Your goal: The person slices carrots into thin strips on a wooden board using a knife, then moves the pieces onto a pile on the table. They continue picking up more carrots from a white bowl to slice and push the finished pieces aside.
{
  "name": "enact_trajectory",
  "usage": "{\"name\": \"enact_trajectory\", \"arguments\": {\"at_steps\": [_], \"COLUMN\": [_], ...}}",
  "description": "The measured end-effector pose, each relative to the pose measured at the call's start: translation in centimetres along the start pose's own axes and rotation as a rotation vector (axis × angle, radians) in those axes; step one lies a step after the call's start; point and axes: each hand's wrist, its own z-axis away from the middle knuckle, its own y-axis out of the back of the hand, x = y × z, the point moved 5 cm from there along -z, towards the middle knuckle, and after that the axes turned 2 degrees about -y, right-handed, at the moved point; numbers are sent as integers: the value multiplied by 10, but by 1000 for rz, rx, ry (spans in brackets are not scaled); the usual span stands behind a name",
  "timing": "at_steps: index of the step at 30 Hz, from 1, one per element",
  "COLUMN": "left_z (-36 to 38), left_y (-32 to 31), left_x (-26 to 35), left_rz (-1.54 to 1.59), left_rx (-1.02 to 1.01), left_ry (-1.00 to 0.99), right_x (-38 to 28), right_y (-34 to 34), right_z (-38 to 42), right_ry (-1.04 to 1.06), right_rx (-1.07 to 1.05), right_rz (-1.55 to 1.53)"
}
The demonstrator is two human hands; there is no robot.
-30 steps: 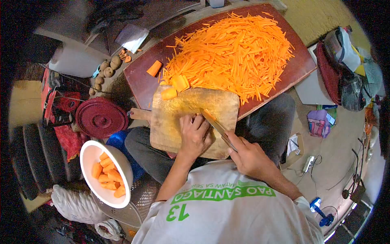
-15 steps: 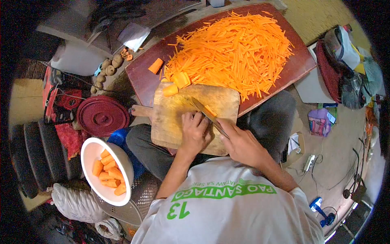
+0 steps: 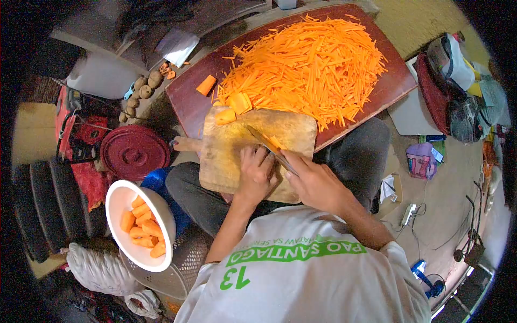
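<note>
Left of the heap of carrot strips point(image 3: 307, 62): a loose carrot chunk point(image 3: 205, 85) on the dark red tray point(image 3: 186, 105), small potatoes point(image 3: 142, 89) just past the tray's corner. Lower left of the heap: a round red lid point(image 3: 134, 152), then a white bowl point(image 3: 116, 204) with carrot chunks point(image 3: 141, 227). Right of the heap: a pile of bags point(image 3: 458, 91) on the floor.

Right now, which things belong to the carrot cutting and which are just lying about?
In use: knife in right hand; left hand on the carrot piece; wooden cutting board; carrot strips on the brown tray; white bowl of carrot chunks.

Lying about: red lid; potatoes; bags; cables.
</note>
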Motion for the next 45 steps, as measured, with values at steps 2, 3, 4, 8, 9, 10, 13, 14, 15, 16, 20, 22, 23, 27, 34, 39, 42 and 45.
{"name": "enact_trajectory", "arguments": {"at_steps": [2,3,4,8,9,10,13,14,15,16,20,22,23,27,34,39,42,45], "left_z": [2,3,3,5,5,6,8,9,10,11,15,14,14,14,18,17,19,21], "left_y": [1,2,2,0,0,0,4,4,5,4,0,0,2,4,2,8,6,4], "left_x": [0,0,0,-1,-1,-1,0,0,1,-1,-5,-2,-1,-2,-4,-1,-2,-6], "left_rz": [18,24,31,48,46,40,33,40,46,50,61,62,64,60,92,133,114,0], "left_rx": [7,16,20,21,23,-7,-36,-3,31,30,21,21,21,51,34,60,54,-5], "left_ry": [5,13,12,1,1,20,29,6,-13,-3,-17,-27,-23,-14,3,37,71,65], "right_x": [-2,-2,1,10,9,8,5,2,0,0,-2,-3,-3,-2,-8,-3,-2,-8], "right_y": [8,10,8,-12,-12,-10,-1,6,7,4,-8,-8,-7,-1,-4,1,-4,-10], "right_z": [21,30,33,8,-3,-3,1,15,25,29,12,-2,-5,15,-9,9,18,-4], "right_ry": [-76,-110,-76,14,30,43,28,-12,-52,-28,-28,9,66,-32,-15,33,-17,-27], "right_rx": [-63,-100,-87,-25,-11,1,5,-23,-53,-39,-43,-30,4,-60,-54,-27,-71,-59], "right_rz": [-8,-8,2,24,30,28,9,-4,-16,-25,13,39,32,0,18,29,17,36]}}
